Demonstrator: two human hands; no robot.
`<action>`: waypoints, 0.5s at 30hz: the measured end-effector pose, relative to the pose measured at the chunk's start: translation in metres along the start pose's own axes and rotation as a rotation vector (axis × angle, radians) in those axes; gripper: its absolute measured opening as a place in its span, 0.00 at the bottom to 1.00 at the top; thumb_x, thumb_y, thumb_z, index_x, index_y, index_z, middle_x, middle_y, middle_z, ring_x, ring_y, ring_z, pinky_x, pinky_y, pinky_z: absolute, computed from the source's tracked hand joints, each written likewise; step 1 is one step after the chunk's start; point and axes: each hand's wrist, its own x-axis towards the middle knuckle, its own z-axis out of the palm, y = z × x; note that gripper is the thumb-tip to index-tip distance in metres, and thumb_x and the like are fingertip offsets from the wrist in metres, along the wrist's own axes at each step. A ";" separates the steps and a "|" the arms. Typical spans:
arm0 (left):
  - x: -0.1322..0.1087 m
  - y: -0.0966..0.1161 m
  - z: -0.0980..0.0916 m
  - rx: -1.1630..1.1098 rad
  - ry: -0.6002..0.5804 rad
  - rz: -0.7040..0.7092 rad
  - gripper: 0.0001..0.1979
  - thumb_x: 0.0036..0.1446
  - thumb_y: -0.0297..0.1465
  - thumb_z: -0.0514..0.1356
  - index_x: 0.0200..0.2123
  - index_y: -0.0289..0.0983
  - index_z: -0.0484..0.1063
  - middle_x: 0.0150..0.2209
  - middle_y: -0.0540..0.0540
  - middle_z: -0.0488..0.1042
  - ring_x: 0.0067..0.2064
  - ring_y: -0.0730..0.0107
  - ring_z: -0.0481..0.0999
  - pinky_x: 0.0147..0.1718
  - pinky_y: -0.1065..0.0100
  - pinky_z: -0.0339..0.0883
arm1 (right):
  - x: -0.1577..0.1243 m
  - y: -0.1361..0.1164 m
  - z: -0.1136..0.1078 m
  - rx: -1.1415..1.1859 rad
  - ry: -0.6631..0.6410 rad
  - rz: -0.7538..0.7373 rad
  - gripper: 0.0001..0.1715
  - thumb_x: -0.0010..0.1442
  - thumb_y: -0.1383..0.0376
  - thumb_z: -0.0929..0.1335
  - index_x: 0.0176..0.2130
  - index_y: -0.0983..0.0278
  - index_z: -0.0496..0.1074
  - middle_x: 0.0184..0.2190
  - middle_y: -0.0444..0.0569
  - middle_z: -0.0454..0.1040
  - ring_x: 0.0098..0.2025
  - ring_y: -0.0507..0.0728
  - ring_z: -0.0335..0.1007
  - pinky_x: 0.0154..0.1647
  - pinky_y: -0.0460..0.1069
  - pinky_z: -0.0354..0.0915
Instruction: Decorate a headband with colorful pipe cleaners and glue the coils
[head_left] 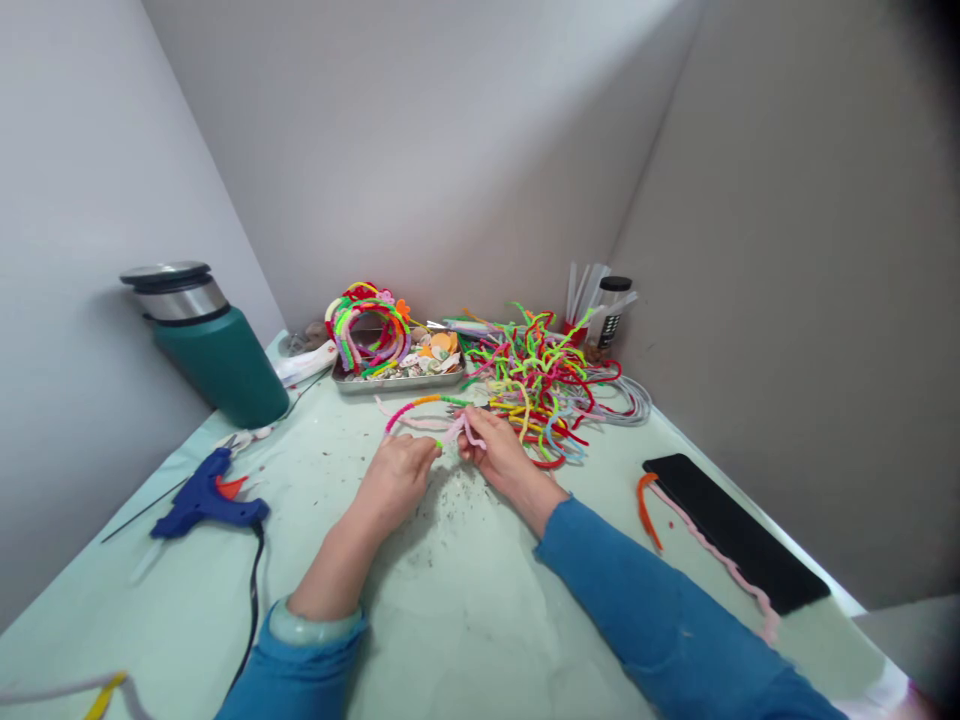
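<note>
My left hand (pixel 397 480) is closed, its fingers pinching a multicoloured pipe cleaner band (pixel 426 399). The band arcs in pink, orange and green from behind that hand toward my right fingers, and a bright green tip pokes out by the left fingertips. Pale pink pipe cleaner (pixel 471 432) is pinched in my right hand (pixel 496 452), bent and looped at the fingertips. Both hands are close together above the table, just in front of a pipe cleaner pile. Exactly how the pink piece meets the band is hidden by the fingers.
Pipe cleaners (pixel 536 370) are heaped behind my right hand. A metal tray (pixel 397 383) holds finished rings (pixel 367 335) and small craft pieces. To the left are a blue glue gun (pixel 206 505) with cord and a green bottle (pixel 217 360). A black flat object (pixel 739 530) lies right.
</note>
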 end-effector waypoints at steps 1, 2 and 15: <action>0.000 0.000 0.000 0.002 -0.001 0.004 0.16 0.61 0.33 0.45 0.26 0.37 0.67 0.23 0.47 0.67 0.29 0.68 0.66 0.33 0.67 0.55 | 0.000 0.000 0.000 -0.005 0.006 -0.004 0.16 0.49 0.55 0.70 0.31 0.66 0.71 0.17 0.41 0.65 0.18 0.46 0.59 0.17 0.41 0.56; 0.000 0.000 0.000 0.005 -0.001 0.007 0.16 0.61 0.33 0.45 0.26 0.37 0.67 0.23 0.47 0.67 0.29 0.68 0.66 0.33 0.67 0.55 | 0.000 0.001 -0.001 -0.014 0.006 -0.005 0.16 0.49 0.56 0.70 0.30 0.67 0.71 0.16 0.41 0.65 0.18 0.46 0.59 0.17 0.41 0.55; -0.001 0.001 -0.003 0.031 -0.031 -0.026 0.16 0.61 0.33 0.45 0.26 0.37 0.68 0.24 0.46 0.69 0.31 0.67 0.68 0.34 0.67 0.56 | -0.002 0.007 0.001 -0.162 -0.019 -0.027 0.17 0.50 0.55 0.69 0.27 0.67 0.71 0.16 0.41 0.66 0.17 0.46 0.59 0.18 0.42 0.53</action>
